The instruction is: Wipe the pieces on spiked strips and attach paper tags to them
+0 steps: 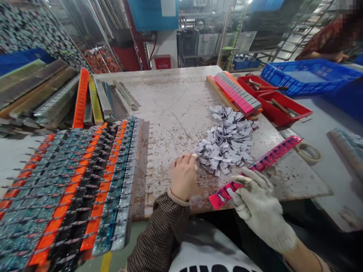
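Here in the head view, the right hand [259, 204], in a pale knitted glove, has its grip closed around a pink strip [276, 153]. The strip slants over the near right part of the desk [170, 98], with dark marks spaced along it; its near end pokes out past the fingers, close to the edge.

Over to the left hand [183, 177], which is bare: its fingers bend down at the left fringe of a heap of white paper slips [225, 145]. There's something white at one fingertip, and whether that grip pinches a slip, I can't tell from here.

Behind the heap lies a pink block [236, 92] scored with lines, and beside it two red trays with tools inside [276, 114]. A blue crate [309, 85] stands further back, near a person in a dark red sleeve [319, 43]. A roll of tape [314, 156] lies just by the strip's far end. Away on the left, glittery, orange and black bars [93, 189] sit side by side.
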Demonstrator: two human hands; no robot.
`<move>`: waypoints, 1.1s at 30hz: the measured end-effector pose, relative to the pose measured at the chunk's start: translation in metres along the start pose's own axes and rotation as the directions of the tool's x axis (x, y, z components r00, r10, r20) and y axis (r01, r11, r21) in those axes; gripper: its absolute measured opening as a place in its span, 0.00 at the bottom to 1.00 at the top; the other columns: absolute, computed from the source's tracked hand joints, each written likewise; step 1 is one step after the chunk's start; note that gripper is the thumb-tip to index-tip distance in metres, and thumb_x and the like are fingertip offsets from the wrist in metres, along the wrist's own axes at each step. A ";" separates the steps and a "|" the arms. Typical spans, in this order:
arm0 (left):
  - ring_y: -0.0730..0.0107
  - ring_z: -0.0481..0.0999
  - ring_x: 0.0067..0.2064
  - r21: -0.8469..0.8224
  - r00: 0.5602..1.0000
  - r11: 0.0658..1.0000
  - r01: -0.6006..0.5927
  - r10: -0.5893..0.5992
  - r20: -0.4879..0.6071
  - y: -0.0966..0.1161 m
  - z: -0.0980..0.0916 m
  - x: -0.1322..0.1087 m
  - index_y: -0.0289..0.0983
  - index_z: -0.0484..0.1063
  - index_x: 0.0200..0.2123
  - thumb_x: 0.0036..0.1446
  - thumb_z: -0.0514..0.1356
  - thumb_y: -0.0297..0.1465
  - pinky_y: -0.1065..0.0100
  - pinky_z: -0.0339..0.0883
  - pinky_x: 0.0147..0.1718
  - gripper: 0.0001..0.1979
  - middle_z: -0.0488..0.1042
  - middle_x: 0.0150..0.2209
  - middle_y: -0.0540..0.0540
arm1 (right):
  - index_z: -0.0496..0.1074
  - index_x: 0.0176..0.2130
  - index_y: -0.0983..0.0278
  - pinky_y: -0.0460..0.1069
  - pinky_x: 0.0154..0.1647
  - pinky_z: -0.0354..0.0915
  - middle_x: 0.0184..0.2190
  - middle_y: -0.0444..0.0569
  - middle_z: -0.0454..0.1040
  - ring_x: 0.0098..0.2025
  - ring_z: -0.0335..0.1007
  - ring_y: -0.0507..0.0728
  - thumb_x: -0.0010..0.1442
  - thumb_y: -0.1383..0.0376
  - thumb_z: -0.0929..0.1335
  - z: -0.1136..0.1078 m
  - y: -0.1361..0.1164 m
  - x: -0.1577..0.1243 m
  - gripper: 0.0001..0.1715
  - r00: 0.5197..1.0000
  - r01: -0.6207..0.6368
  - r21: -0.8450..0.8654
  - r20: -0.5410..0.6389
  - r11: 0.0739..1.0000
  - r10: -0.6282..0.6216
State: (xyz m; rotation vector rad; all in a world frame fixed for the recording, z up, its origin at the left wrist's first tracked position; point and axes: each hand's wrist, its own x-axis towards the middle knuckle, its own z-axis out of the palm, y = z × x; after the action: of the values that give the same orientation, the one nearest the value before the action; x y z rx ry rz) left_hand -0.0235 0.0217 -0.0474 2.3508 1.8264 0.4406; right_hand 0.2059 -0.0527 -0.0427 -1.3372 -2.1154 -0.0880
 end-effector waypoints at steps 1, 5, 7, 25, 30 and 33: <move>0.50 0.68 0.60 0.043 1.000 0.999 -0.011 0.009 0.028 -0.004 0.002 0.005 0.39 0.67 0.60 0.66 0.52 0.22 0.49 0.63 0.54 0.21 0.71 0.62 0.40 | 0.73 0.34 0.62 0.69 0.67 0.59 0.49 0.52 0.79 0.63 0.67 0.69 0.64 0.68 0.69 0.002 -0.002 0.003 0.05 0.999 0.042 -0.063 0.016 0.997 -0.041; 0.51 0.70 0.55 0.093 0.995 0.994 -0.053 0.045 0.088 -0.010 0.007 0.009 0.40 0.70 0.54 0.65 0.52 0.21 0.50 0.62 0.51 0.18 0.74 0.57 0.41 | 0.75 0.36 0.64 0.68 0.69 0.58 0.47 0.54 0.79 0.61 0.69 0.68 0.65 0.69 0.66 0.006 -0.010 0.011 0.08 0.995 0.076 -0.155 0.079 0.985 -0.064; 0.51 0.70 0.53 0.093 0.994 0.995 -0.044 0.034 0.107 -0.012 0.006 0.008 0.39 0.71 0.51 0.63 0.53 0.21 0.50 0.62 0.50 0.16 0.75 0.53 0.40 | 0.76 0.35 0.64 0.68 0.69 0.57 0.46 0.54 0.79 0.60 0.69 0.67 0.64 0.69 0.65 0.010 -0.011 0.013 0.10 0.990 0.070 -0.159 0.131 0.985 -0.049; 0.64 0.71 0.38 -0.427 0.862 0.760 -0.490 0.350 -0.367 0.040 -0.005 -0.037 0.38 0.68 0.36 0.58 0.54 0.18 0.61 0.65 0.45 0.10 0.74 0.35 0.46 | 0.72 0.38 0.60 0.60 0.53 0.73 0.47 0.55 0.77 0.54 0.73 0.63 0.72 0.58 0.61 -0.001 -0.003 0.016 0.15 0.983 -0.184 0.234 0.066 0.955 0.173; 0.61 0.71 0.39 -0.575 0.928 0.731 -0.367 0.242 -0.284 0.049 -0.008 -0.038 0.36 0.69 0.45 0.65 0.60 0.31 0.62 0.66 0.40 0.07 0.73 0.38 0.43 | 0.71 0.36 0.59 0.49 0.47 0.76 0.43 0.50 0.78 0.47 0.76 0.56 0.70 0.63 0.65 -0.013 -0.013 0.024 0.09 0.964 -0.237 0.398 -0.021 0.886 0.267; 0.66 0.70 0.35 -0.692 0.958 0.681 -0.239 0.284 -0.052 0.046 -0.015 -0.035 0.38 0.70 0.37 0.70 0.57 0.37 0.67 0.63 0.35 0.10 0.73 0.33 0.47 | 0.71 0.35 0.60 0.47 0.45 0.76 0.50 0.54 0.75 0.46 0.77 0.56 0.68 0.64 0.66 -0.022 -0.013 0.025 0.07 0.976 -0.185 0.518 0.000 0.835 0.216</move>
State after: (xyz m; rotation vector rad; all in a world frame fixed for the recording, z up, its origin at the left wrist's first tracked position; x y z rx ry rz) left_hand 0.0066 -0.0247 -0.0252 2.0225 1.0038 0.8970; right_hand 0.1981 -0.0476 -0.0086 -1.1919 -1.7576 0.4926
